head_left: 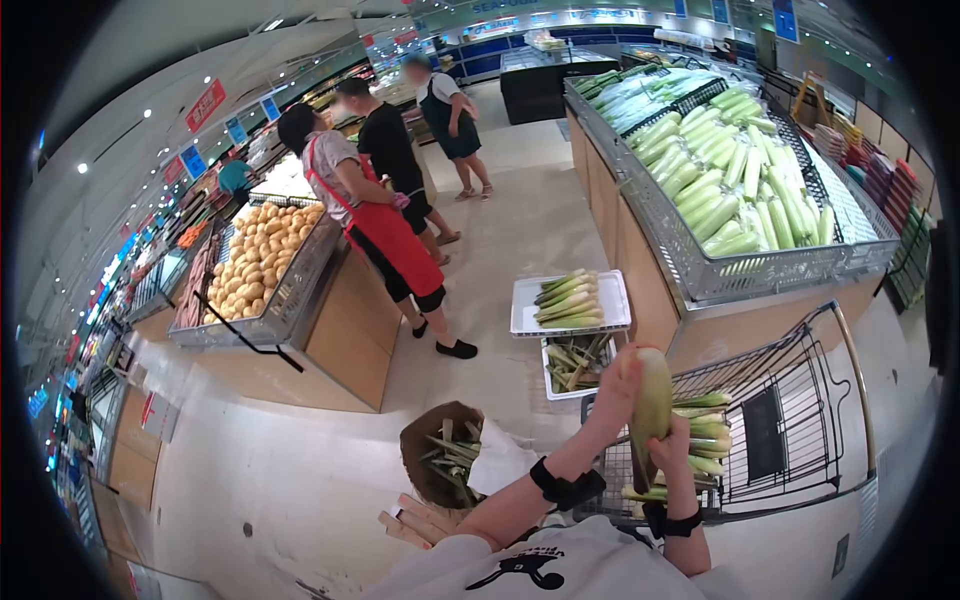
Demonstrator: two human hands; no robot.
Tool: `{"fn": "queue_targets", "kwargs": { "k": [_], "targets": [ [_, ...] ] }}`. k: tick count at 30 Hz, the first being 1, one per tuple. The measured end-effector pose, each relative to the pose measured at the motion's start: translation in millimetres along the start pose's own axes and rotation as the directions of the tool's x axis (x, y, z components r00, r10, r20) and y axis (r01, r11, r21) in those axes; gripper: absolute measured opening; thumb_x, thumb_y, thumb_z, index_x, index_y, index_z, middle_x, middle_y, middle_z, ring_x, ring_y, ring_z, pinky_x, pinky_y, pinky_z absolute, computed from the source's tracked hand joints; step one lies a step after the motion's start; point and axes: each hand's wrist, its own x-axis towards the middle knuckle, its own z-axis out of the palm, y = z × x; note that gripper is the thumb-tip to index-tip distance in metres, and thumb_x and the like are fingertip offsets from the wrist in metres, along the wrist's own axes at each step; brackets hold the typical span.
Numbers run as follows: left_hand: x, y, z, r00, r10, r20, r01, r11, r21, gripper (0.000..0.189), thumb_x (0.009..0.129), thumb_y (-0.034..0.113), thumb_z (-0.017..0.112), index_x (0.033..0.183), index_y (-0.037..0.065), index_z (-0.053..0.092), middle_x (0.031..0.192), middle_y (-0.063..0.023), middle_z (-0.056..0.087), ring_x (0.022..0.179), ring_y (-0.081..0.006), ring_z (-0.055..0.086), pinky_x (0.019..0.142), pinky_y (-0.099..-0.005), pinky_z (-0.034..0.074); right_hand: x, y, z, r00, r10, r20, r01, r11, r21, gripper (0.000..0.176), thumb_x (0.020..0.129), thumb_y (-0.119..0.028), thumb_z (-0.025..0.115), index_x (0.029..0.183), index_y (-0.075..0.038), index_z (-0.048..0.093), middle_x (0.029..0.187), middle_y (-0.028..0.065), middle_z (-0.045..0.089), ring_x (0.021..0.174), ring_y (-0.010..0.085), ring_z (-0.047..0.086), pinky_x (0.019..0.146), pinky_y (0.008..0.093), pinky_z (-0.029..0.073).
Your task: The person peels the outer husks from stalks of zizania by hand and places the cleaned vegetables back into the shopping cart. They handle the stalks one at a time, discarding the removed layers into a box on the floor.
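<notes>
Stalk [653, 398] is held steeply between left hand [617, 386], gripping its upper side, and right hand [673, 446], closed lower down; probably firm, smooth and light, best held round its thick middle.

We record one pale floor [500, 230]. Under our right hand [672, 452], one wire cart [765, 433] bearing stalks [708, 437]. Beyond our left hand [617, 385], one white tray [614, 296], pale vegetables [568, 303] aboard; nearer, a second tray [570, 393], leafy trimmings [572, 362]. Left of our grip, one brown container [418, 440], offcuts [455, 460]. Farther left, one stand [300, 365], crated potatoes [262, 255].
</notes>
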Motion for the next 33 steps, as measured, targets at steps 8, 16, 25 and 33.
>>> {"fn": "queue_targets", "kwargs": {
  "k": [8,16,25,33],
  "targets": [
    [18,-61,8,0.91,-0.193,-0.367,0.083,0.952,-0.295,0.025,0.091,0.025,0.047,0.102,0.003,0.05,0.092,-0.0039,0.054,0.084,-0.0114,0.05,0.074,-0.0238,0.041,27,0,2,0.99,0.053,-0.13,-0.072,0.987,-0.142,0.065,0.056,-0.019,0.077,0.111,-0.003,0.046,0.084,0.014,0.061,0.075,0.0294,0.061,0.068,0.0331,0.047],
    [11,-38,25,0.951,0.076,-0.3,-0.08,0.997,-0.002,0.018,0.086,0.016,0.057,0.097,0.005,0.049,0.09,-0.0036,0.05,0.087,-0.0119,0.047,0.08,-0.025,0.038,34,5,-6,0.948,0.002,-0.317,-0.065,0.98,-0.189,0.057,0.055,-0.019,0.081,0.101,-0.003,0.052,0.087,0.0121,0.06,0.079,0.0248,0.059,0.07,0.0331,0.047],
    [-62,-42,-129,0.86,0.214,-0.464,-0.137,0.971,0.194,0.019,0.083,0.012,0.058,0.096,0.005,0.045,0.088,-0.0038,0.052,0.08,-0.011,0.049,0.074,-0.0228,0.04,31,54,-71,0.555,0.501,-0.664,-0.007,0.801,0.599,0.031,0.083,-0.03,0.06,0.098,-0.005,0.047,0.075,0.0034,0.052,0.058,0.0156,0.052,0.053,0.0269,0.046],
    [-141,-41,-283,0.622,0.275,-0.733,0.063,0.915,0.398,0.029,0.079,0.006,0.062,0.102,0.005,0.045,0.094,-0.0051,0.051,0.085,-0.0129,0.049,0.076,-0.0256,0.042,-11,36,-79,0.695,0.437,-0.571,-0.213,0.884,0.417,0.031,0.082,-0.017,0.06,0.106,-0.004,0.046,0.084,0.0066,0.055,0.063,0.0132,0.054,0.05,0.0233,0.044]
  ]
}}
